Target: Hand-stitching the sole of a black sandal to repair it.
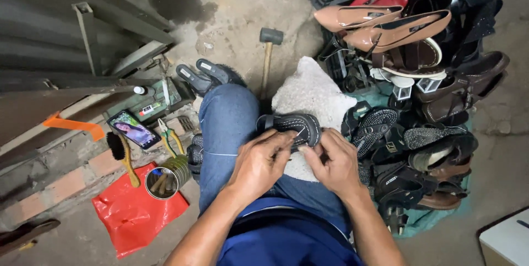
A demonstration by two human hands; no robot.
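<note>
Both hands work at centre frame – left hand [259,164] and right hand [333,162], each pinched on a black sandal [292,125] resting on the knee. Left of them sit a tin can [165,180] and brush [122,157]; right, a shoe pile [424,106] – unsorted. Fingers hide the sandal's near edge, so any progress there is unclear.

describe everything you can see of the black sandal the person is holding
The black sandal is a dark, open slip-on with pale stitching running round the edge of its sole and broad dark straps, leather-like in look. It lies roughly level across the person's lap, over the blue jeans, with a white fleecy cloth under and behind it. The left hand grips its near edge from the left, and the right hand pinches its right end. Its underside is hidden.
</note>
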